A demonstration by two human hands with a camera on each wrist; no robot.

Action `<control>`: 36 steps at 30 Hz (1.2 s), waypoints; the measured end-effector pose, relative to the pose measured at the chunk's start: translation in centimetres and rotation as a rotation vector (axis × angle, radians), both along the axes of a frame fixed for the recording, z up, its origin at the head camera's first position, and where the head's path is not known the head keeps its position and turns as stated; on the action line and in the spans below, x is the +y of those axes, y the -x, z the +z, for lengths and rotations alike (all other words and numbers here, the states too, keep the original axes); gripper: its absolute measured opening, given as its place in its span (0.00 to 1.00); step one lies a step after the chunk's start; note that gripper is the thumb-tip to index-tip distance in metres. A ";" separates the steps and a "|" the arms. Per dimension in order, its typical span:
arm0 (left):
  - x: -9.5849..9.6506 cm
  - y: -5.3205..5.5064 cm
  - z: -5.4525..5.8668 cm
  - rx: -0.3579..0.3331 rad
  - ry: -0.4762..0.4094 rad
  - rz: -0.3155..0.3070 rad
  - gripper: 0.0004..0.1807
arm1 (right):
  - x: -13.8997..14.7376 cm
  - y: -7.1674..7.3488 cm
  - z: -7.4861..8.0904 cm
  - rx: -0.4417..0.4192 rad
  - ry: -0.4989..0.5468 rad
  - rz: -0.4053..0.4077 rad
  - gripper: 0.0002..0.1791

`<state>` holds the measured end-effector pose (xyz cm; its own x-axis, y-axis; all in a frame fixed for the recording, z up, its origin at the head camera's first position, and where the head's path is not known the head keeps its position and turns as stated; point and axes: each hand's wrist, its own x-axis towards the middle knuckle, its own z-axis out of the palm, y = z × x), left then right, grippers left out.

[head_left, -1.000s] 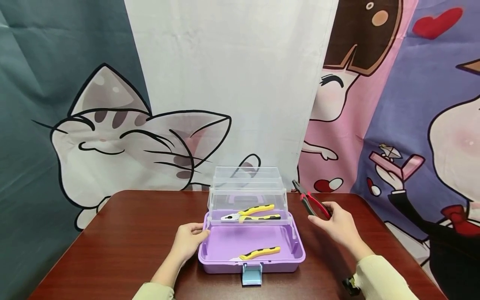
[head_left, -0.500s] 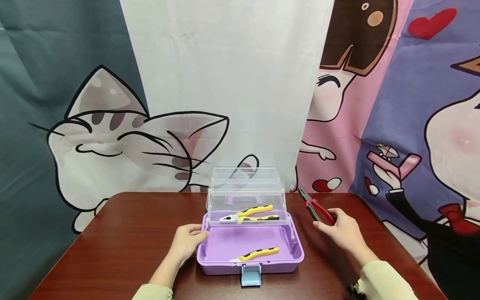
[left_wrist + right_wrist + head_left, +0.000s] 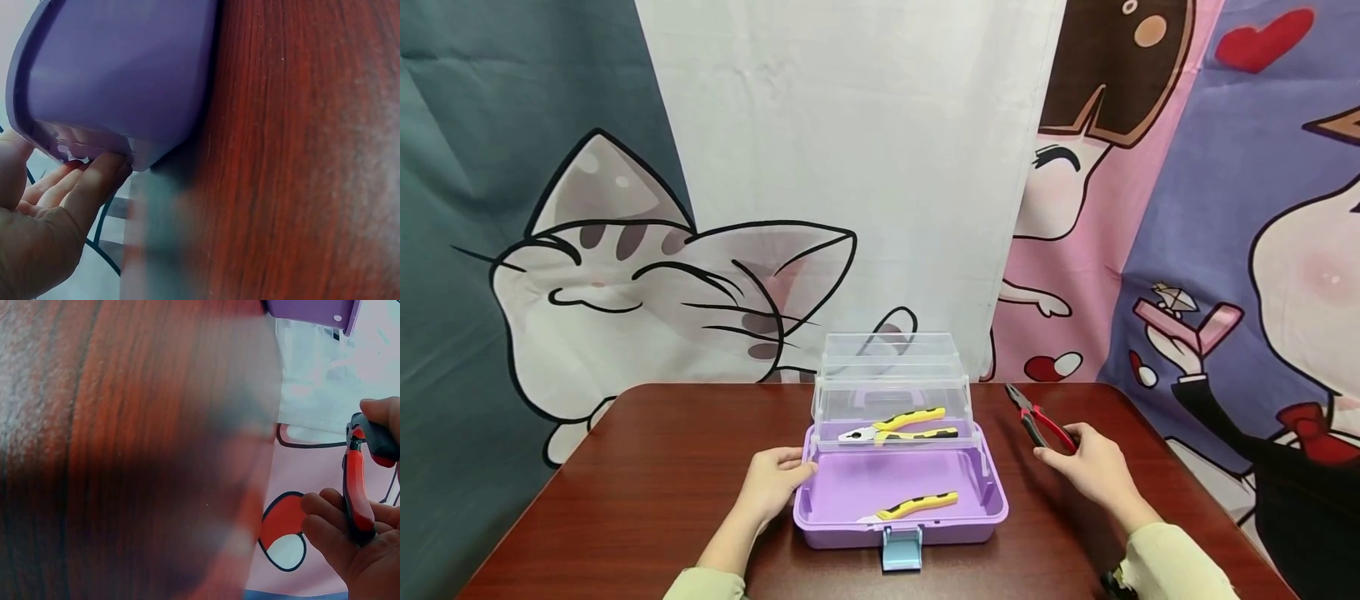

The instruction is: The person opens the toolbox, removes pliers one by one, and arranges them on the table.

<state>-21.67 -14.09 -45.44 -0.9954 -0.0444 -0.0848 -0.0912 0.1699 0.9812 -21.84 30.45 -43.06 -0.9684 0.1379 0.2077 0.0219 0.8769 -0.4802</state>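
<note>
A purple toolbox (image 3: pixel 970 533) with its clear lid raised stands on the table. My left hand (image 3: pixel 767 485) grips its left rim, the thumb over the edge and the fingers on the outer side; the left wrist view shows those fingers at the box wall (image 3: pixel 119 69). To the right of the box, my right hand (image 3: pixel 1097 468) holds pliers (image 3: pixel 1034 412) with red and black handles, raised above the table, jaws pointing away to the upper left. In the right wrist view, the spread pliers handles (image 3: pixel 355 487) lie between thumb and fingers.
Yellow-and-black pliers (image 3: pixel 912 418) lie at the back of the box, seen through clear plastic. One yellow-and-black handle (image 3: pixel 921 505) shows near the front wall. A blue latch (image 3: pixel 902 550) hangs down in front. Behind the brown table (image 3: pixel 662 483) hangs a cartoon cloth (image 3: pixel 865 150).
My right hand has moved to the right and a little downward with the red-and-black pliers, away from the box. The left hand keeps its grip on the toolbox rim.
</note>
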 end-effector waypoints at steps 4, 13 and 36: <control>0.0 0.0 -0.2 0.000 -0.012 0.006 0.22 | 0.2 0.0 -0.1 -0.032 -0.003 -0.008 0.42; -0.1 0.1 -0.3 -0.002 -0.029 0.007 0.23 | 0.7 0.0 -0.5 -0.105 0.000 -0.014 0.43; 0.0 0.0 -0.4 -0.010 -0.068 0.015 0.22 | 0.7 0.4 -0.9 -0.181 -0.024 -0.056 0.37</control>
